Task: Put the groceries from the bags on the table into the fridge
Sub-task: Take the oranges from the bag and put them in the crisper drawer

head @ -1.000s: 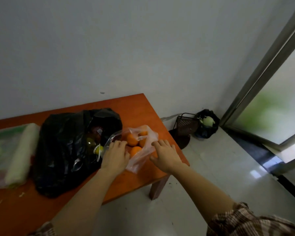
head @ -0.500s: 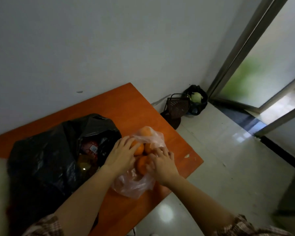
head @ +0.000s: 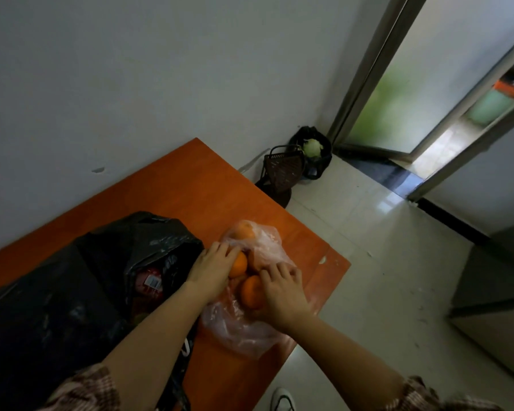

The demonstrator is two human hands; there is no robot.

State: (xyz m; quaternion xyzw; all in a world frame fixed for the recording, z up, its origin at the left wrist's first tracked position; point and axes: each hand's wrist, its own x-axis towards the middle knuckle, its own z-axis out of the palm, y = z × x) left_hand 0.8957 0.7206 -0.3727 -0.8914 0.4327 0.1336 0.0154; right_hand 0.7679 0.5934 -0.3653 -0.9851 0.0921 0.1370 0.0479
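A thin clear plastic bag [head: 244, 330] with several oranges lies near the right end of the orange table [head: 196, 188]. My left hand [head: 212, 271] curls round one orange [head: 239, 265] at the bag's mouth. My right hand [head: 282, 295] grips a second orange [head: 251, 292] beside it. A third orange [head: 244, 231] sits farther back inside the plastic. To the left, an open black bag [head: 72, 292] holds a red packet with a barcode label [head: 149, 284].
On the floor past the table stand a dark basket [head: 284, 170] and a black bag with a cabbage [head: 312, 148]. A glass door frame [head: 368, 69] is at the right. A grey cabinet [head: 496, 298] stands at the far right. My shoe [head: 282, 400] shows below.
The view swung right and closer, so the left end of the table left the frame. Both hands moved from spreading the plastic bag to holding oranges at its mouth.
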